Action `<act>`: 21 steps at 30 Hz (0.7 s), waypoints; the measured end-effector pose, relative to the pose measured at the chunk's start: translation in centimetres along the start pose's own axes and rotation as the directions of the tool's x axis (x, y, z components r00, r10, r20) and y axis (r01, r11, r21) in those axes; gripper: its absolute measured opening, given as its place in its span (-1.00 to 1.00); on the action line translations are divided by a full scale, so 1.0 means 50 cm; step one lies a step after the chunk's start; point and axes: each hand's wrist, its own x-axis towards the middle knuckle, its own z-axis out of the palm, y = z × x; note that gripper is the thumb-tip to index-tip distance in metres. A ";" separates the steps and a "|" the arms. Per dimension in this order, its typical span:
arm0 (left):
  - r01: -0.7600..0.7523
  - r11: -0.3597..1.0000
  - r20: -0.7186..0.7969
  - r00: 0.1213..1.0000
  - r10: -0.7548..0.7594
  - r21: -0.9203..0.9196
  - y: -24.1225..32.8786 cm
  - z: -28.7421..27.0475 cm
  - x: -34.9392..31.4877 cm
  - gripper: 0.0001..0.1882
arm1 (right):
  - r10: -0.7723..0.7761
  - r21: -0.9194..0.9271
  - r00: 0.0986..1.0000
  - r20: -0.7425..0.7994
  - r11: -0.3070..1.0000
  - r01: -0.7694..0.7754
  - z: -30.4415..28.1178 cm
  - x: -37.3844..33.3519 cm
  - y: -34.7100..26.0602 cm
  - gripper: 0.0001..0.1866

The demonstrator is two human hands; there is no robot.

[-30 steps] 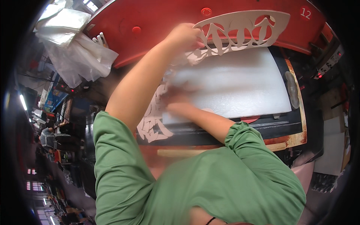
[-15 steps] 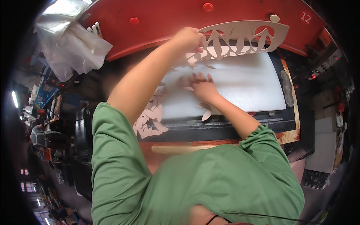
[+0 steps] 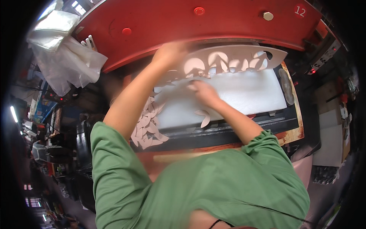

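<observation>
My left hand (image 3: 171, 52), smeared by motion, grips the left end of a pale pink sheet (image 3: 238, 49) with curved cut-outs. The sheet stands tilted along the far side of a white board (image 3: 251, 91). Over the board's middle, my right hand (image 3: 207, 93) reaches toward the sheet's lower edge; its blurred fingertips do not show whether they hold anything. Pale pink leaf-shaped pieces (image 3: 146, 128) lie heaped at the board's left side, below my left forearm. A single curved piece (image 3: 205, 118) rests near the board's front edge, close to my right forearm.
A red machine panel (image 3: 164, 24) with round knobs spans the far side. Clear plastic bags (image 3: 68, 61) hang at the far left. A clear, sole-shaped object (image 3: 286, 87) lies right of the board. A wooden edge (image 3: 298, 114) borders the black bed.
The sheet has come down toward the board and its cut-outs now face me more. My left hand has moved left and lower; my right hand's spread fingers have drawn together, blurred.
</observation>
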 end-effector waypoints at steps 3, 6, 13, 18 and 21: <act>0.017 1.000 0.106 0.994 -0.019 0.017 -0.029 0.025 -0.055 -0.68 | 0.325 0.023 0.936 -0.132 0.945 -0.325 -0.103 -0.032 0.039 -0.71; 0.103 0.981 0.170 0.983 -0.075 -0.164 -0.013 0.058 -0.123 -0.55 | 0.242 -0.040 0.967 -0.076 0.969 -0.246 -0.152 -0.028 0.036 -0.71; -0.189 0.981 0.082 0.979 0.185 0.045 0.013 0.080 -0.232 -0.53 | 0.137 -0.428 0.989 -0.048 0.892 -0.145 -0.176 0.051 0.050 -0.58; 0.062 0.992 0.092 0.994 -0.052 -0.112 -0.007 0.052 -0.164 -0.74 | 0.273 -0.190 0.951 -0.146 0.936 -0.297 -0.105 0.083 0.071 -0.67; 0.082 0.978 0.036 0.996 -0.077 -0.190 -0.016 0.022 -0.114 -0.71 | 0.199 0.081 0.897 -0.394 0.980 -0.182 -0.052 0.104 0.074 -0.68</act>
